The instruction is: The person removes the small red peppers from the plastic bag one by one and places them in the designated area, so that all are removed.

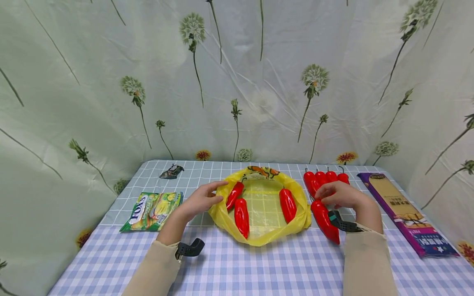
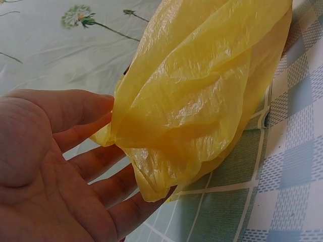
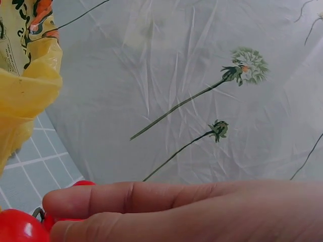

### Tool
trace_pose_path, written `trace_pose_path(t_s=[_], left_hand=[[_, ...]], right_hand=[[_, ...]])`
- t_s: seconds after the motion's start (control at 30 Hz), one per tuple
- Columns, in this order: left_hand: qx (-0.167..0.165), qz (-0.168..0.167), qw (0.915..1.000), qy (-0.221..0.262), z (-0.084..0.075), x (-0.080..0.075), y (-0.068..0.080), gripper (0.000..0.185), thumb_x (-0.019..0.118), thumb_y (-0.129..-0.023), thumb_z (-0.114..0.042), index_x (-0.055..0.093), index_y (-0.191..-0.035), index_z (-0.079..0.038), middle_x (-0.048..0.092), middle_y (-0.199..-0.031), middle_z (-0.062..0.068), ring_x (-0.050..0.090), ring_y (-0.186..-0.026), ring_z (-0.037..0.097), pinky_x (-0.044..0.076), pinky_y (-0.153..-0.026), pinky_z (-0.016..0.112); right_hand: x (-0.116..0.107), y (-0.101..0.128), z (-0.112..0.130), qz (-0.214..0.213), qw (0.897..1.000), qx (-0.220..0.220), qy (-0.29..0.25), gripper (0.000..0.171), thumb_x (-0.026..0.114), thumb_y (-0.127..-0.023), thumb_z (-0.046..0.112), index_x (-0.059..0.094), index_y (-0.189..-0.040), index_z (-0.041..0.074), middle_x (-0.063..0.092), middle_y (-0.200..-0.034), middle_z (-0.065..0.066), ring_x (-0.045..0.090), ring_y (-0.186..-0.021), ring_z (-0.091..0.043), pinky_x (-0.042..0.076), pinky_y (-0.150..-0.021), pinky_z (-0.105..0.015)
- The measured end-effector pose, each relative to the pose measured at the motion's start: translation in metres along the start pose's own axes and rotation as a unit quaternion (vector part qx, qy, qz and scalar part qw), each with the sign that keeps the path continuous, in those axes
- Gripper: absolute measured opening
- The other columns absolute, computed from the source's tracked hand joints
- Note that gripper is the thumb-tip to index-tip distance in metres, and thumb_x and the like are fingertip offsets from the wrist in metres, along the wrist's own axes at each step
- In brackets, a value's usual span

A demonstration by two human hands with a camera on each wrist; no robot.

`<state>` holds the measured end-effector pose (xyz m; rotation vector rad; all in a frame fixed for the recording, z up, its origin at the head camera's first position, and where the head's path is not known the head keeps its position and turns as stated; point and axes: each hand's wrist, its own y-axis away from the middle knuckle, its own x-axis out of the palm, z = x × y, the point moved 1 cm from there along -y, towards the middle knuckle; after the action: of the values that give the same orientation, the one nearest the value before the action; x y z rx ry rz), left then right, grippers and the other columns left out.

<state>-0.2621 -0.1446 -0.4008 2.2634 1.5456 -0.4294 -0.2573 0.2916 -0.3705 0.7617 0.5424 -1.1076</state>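
Observation:
A yellow plastic bag (image 1: 261,240) lies wide open at mid-table, with three red chili peppers (image 1: 287,205) inside. At its left rim is my left hand (image 1: 200,200); in the left wrist view its thumb and index finger pinch the thin edge of the bag (image 2: 197,101), while the other fingers spread behind it. Right of the bag, my right hand (image 1: 342,195) has its thumb and fingers at the stem end of a near red chili pepper (image 1: 326,222), pinching it. That pepper lies slanted on the cloth. More red chili peppers (image 1: 310,181) lie in a row behind the hand, partly hidden.
A green FOX'S candy bag (image 1: 152,211) lies on the left, with a small black wrapper (image 1: 172,171) behind it. A long purple and tan package (image 1: 407,213) runs along the right edge. The checked tablecloth (image 1: 252,271) reaches back to a flower-printed curtain (image 1: 266,82).

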Motion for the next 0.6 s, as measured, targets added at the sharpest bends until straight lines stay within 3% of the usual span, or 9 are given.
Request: trace_pose_path(t_s=[0.2, 0.43, 0.6], left_hand=[[0.001, 0.000, 1.0000, 0.001, 0.000, -0.001, 0.000, 0.049, 0.062, -0.097, -0.016, 0.054, -0.144, -0.026, 0.048, -0.154, 0.007, 0.056, -0.130, 0.033, 0.055, -0.101, 0.043], [-0.001, -0.001, 1.0000, 0.003, 0.001, 0.000, 0.000, 0.049, 0.062, -0.097, -0.016, 0.054, -0.144, -0.026, 0.049, -0.153, 0.007, 0.058, -0.127, 0.030, 0.056, -0.099, 0.041], [0.000, -0.002, 1.0000, 0.002, 0.001, 0.000, 0.000, 0.049, 0.062, -0.097, -0.017, 0.054, -0.144, -0.026, 0.049, -0.153, 0.007, 0.058, -0.127, 0.030, 0.057, -0.099, 0.041]], right_hand=[[0.000, 0.000, -0.001, -0.018, 1.000, 0.001, 0.005, 0.030, 0.074, -0.087, 0.016, 0.070, -0.114, 0.005, 0.068, -0.110, -0.013, 0.058, -0.097, -0.023, 0.061, -0.076, -0.036], [0.000, -0.001, 0.008, -0.040, 0.999, 0.010, -0.001, 0.036, 0.067, -0.093, 0.019, 0.063, -0.124, 0.002, 0.065, -0.098, -0.016, 0.058, -0.079, -0.023, 0.057, -0.069, -0.033], [0.000, 0.000, 0.018, -0.041, 0.999, 0.013, -0.001, 0.046, 0.066, -0.094, 0.025, 0.055, -0.134, 0.003, 0.065, -0.106, -0.018, 0.061, -0.082, -0.024, 0.060, -0.074, -0.037]])
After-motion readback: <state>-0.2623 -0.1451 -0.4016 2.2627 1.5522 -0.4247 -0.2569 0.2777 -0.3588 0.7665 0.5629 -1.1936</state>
